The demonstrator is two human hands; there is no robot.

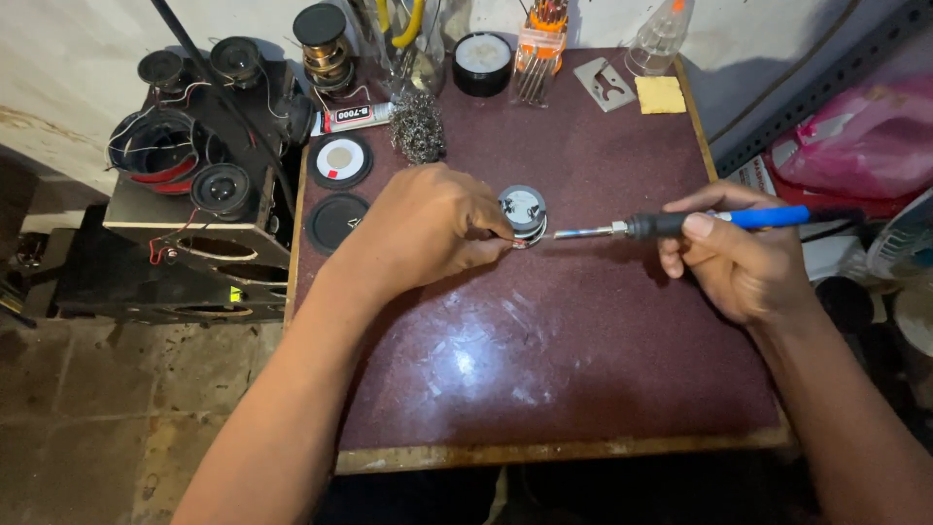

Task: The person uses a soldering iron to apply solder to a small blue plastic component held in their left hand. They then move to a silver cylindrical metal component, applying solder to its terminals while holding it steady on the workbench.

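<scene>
We see a small round speaker (523, 213), metal back up, flat on the maroon tabletop near its middle. A soldering iron (680, 224) with blue-black handle lies nearly level, tip pointing left, just beside the speaker's rim.

We have only one view, a head-worn camera that looks steeply down from above onto the dark red worktable (583, 369). It sits close, so our forearms enter from the bottom edge. It faces the pale wall (87, 49) behind the table's far side.
</scene>
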